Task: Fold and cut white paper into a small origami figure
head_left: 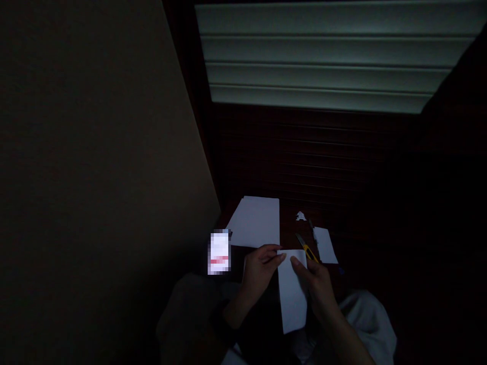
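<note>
A long white strip of paper (292, 299) hangs down toward my lap, held near its top edge by both hands. My left hand (261, 266) pinches its upper left corner between thumb and fingers. On the right side, my right hand (314, 274) grips the sheet with the thumb on its face and the fingers behind. Just beyond the right hand lies a yellow utility knife (309, 252), its dark blade end pointing away to the upper left. The fingers behind the paper are hidden.
A stack of white sheets (256, 223) lies at the table's back left. A bright, blurred-out screen (219, 252) stands left of it. On the right are a small folded paper piece (301, 216), a dark pen-like stick (312, 229) and another white sheet (325, 245). A wall (114, 152) rises at left.
</note>
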### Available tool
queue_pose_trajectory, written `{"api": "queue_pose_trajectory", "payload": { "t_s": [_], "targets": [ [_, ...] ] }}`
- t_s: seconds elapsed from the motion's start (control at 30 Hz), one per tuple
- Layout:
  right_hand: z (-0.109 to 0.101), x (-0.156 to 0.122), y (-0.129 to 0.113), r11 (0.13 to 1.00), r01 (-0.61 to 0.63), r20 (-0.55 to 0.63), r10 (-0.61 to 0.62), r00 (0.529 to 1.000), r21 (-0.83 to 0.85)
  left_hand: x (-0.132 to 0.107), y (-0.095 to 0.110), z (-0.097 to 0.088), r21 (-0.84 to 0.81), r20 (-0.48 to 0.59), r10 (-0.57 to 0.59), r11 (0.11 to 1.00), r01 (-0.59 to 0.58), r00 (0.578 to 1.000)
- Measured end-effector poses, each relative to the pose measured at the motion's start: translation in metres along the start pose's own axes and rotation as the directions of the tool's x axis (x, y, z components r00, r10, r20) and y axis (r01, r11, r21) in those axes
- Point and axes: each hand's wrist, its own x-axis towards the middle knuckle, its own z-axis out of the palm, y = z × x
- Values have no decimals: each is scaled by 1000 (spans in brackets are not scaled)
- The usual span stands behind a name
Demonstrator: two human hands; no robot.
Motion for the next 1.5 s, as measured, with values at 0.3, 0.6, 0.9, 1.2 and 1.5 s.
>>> {"api": "queue_pose_trajectory", "payload": {
  "t_s": [0.3,0.6,0.9,1.2,1.5],
  "targets": [
    [-1,1,5,1000,0,-29,0,1000,19,0,-5,1,-16,14,6,1000,-6,1000],
    [1,-1,4,1000,7,-59,-7,998,12,0,-3,1,-36,19,-15,999,16,1000],
    [1,-1,5,1000,8,-85,-6,996,15,0,-2,1,12,23,2,1000,-2,1000],
    [3,-3,1,1000,19,-92,-18,996,10,-1,1,2,-4,21,12,1000,-12,1000],
    [3,-2,3,999,9,-82,-5,997,53,0,2,2,-37,22,-1,999,2,1000]
  ]
}}
